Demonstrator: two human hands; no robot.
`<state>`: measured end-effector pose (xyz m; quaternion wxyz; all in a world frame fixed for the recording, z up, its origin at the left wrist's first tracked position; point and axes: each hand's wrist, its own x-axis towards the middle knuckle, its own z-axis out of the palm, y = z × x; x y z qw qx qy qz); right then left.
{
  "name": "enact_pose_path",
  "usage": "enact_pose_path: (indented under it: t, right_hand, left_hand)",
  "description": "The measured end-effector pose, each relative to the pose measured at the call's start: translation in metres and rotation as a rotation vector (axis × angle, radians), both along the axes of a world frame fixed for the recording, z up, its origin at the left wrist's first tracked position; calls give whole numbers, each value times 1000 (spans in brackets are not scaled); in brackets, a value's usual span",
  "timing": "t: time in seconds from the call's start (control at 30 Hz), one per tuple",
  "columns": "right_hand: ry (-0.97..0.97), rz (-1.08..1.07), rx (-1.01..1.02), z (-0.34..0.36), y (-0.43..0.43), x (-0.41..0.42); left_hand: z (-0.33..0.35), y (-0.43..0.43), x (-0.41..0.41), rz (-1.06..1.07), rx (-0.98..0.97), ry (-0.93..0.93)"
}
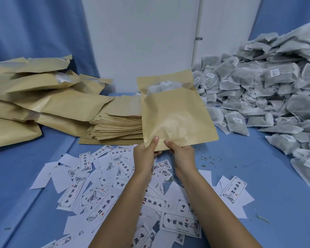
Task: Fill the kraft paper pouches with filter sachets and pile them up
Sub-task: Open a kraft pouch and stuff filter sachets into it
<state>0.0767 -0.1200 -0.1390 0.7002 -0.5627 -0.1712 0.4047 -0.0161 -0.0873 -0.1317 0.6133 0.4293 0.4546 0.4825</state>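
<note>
I hold one kraft paper pouch (175, 111) upright above the table, mouth up and open. A grey filter sachet (164, 86) shows inside its mouth. My left hand (146, 154) pinches the pouch's bottom edge, thumb on the front. My right hand (182, 155) grips the same edge just to the right. A big heap of filter sachets (268, 93) lies at the right. Filled pouches (39, 90) are piled at the left. A flat stack of empty pouches (118, 124) sits behind my hands.
Printed paper labels (118, 190) lie scattered over the blue table (258, 203) under my forearms. Small herb crumbs dot the cloth at the right. A white panel (141, 38) and blue curtain stand behind.
</note>
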Motion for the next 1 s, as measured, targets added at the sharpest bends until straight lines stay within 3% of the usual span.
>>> enact_pose_path:
  t: [0.17, 0.37, 0.63, 0.87, 1.0]
  right_hand:
    - [48, -24, 70, 1, 2, 6]
    - [135, 89, 151, 6, 1, -8]
    - [147, 60, 106, 4, 1, -1]
    - [131, -75, 148, 2, 4, 6]
    - [116, -40, 191, 2, 5, 11]
  left_hand:
    - [2, 3, 0, -30, 181, 205]
    - [5, -3, 1, -110, 99, 28]
    - [0, -3, 5, -141, 175, 172]
    - [-2, 2, 3, -27, 212, 172]
    - [-2, 1, 7, -18, 212, 179]
